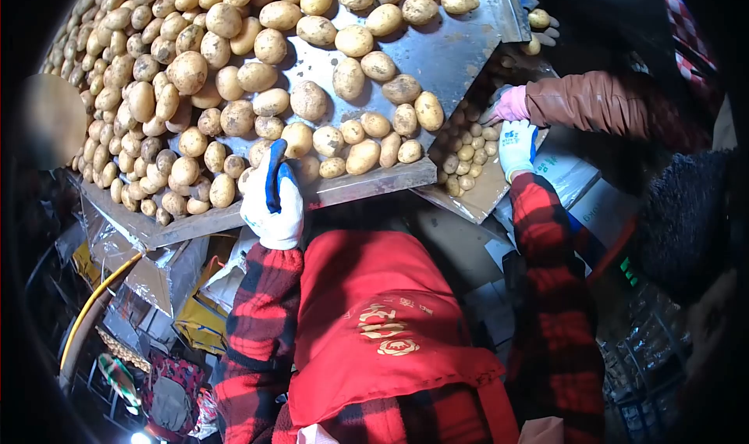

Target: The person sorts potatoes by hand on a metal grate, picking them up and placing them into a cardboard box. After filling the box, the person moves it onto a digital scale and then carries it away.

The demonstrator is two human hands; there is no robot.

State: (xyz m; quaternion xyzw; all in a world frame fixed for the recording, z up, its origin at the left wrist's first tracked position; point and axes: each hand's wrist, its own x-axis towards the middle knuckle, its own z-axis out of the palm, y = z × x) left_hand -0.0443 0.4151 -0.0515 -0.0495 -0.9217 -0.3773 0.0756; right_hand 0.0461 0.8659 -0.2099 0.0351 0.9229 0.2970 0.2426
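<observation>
My left hand (273, 202), in a white glove with blue palm coating, is at the front lip of a metal sorting table (460, 54). One blue-coated finger or thumb stretches up beside a potato (297, 140); no potato shows clearly in its grasp. Many soil-flecked potatoes (187, 73) cover the table, thickest on the left. My right hand (516, 149), gloved alike, reaches over the right side of a cardboard box (488, 198) holding smaller potatoes (466, 154). Its fingertips are right by another person's gloved hand (509, 104), and their grip is hidden.
The other person's brown sleeve (593, 104) comes in from the right. Another gloved hand (546, 34) is near potatoes at the upper right. Printed boxes (597, 210) stand beyond my right forearm. A yellow hose (97, 292) curves below the table at left, near cartons (136, 272).
</observation>
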